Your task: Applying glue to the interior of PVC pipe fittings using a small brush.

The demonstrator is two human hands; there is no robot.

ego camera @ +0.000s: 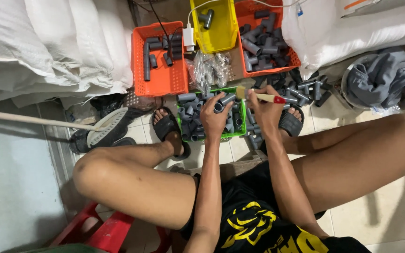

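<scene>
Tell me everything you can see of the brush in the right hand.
The brush is small, with a pale wooden handle, a red tip at its far end and a head of light bristles at about. It lies nearly level, bristles pointing at the grey pipe fitting held by the left hand. The right hand pinches its handle above the green basket.

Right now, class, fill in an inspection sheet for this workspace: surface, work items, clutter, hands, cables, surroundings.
Surface: tiled floor, person seated on red stool.
Work items: grey pipe fitting, paintbrush, green basket of fittings.
Clutter: loose fittings on the floor, plastic bags.
Hands: left hand has its grip on the fitting; right hand grips the brush.
Cables: white charger with cable.
Surroundings: orange baskets, yellow bin, white sacks, grey cloth.
</scene>
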